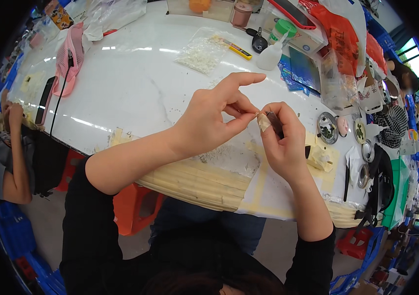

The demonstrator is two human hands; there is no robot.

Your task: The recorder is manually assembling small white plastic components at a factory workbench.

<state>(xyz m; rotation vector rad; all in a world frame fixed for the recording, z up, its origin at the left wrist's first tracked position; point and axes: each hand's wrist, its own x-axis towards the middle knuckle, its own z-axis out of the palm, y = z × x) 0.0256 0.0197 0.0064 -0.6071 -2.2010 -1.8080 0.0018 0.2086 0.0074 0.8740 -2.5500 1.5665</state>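
Over the front part of the table, my two hands meet fingertip to fingertip. My left hand (pixel 214 113) pinches with thumb and a finger while its index finger stretches out to the right. What lies in that pinch is too small to name. My right hand (pixel 288 142) is closed round a short dark metal tool (pixel 274 124), mostly hidden by the fingers. Pale tape (pixel 264 121) wraps its thumb tip. Below the hands, small bits (pixel 219 153) are scattered on the tabletop. Right of my right hand is a yellowish taped block (pixel 320 158).
Beyond my hands are a clear bag of white bits (pixel 202 55), a yellow cutter (pixel 239 49), a white squeeze bottle (pixel 270 55) and blue packets (pixel 298 71). Round tins (pixel 327 128) and black tweezers (pixel 347 179) lie at right. A pink fan (pixel 70 59) and another person's arm (pixel 19 152) are left.
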